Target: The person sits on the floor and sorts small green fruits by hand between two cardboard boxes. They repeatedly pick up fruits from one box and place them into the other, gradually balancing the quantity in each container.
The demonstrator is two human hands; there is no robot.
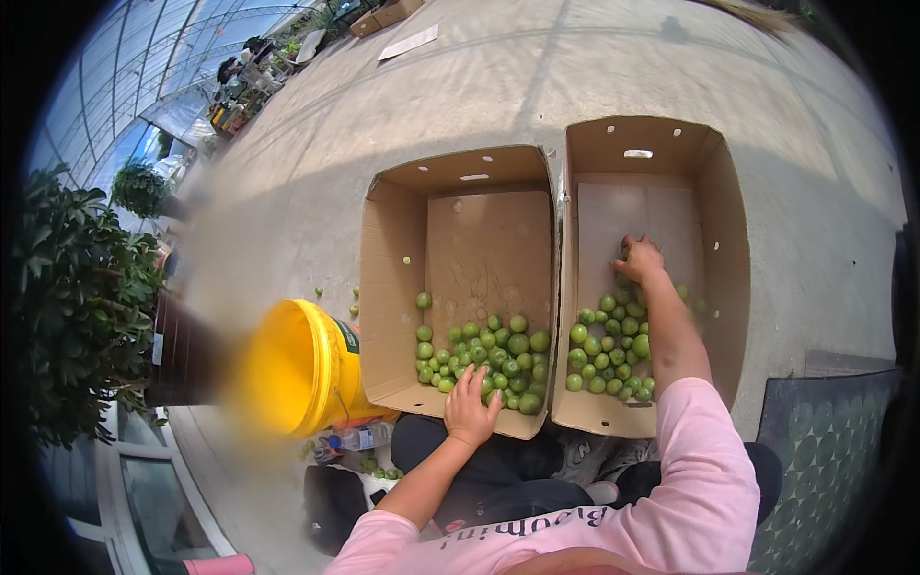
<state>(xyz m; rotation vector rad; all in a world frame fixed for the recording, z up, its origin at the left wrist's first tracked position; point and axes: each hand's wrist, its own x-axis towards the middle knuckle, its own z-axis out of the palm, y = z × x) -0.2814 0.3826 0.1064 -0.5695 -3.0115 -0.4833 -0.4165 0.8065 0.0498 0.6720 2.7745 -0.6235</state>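
Observation:
Two open cardboard boxes stand side by side before me. In the left box, green tomatoes are heaped at the near end. My left hand reaches over its near rim, palm down, fingers apart at the edge of the heap. Inside the right box, more green tomatoes lie toward the near end. My right hand is farther in, above the far end of these fruits, fingers bent downward. A bit of green shows by its fingertips; whether the hand grips a tomato is hidden.
A yellow bucket lies tipped beside the left box, near a plastic bottle and a few loose green fruits on the floor. Leafy potted plant at left. A dark patterned mat or panel is at right. Concrete floor extends beyond.

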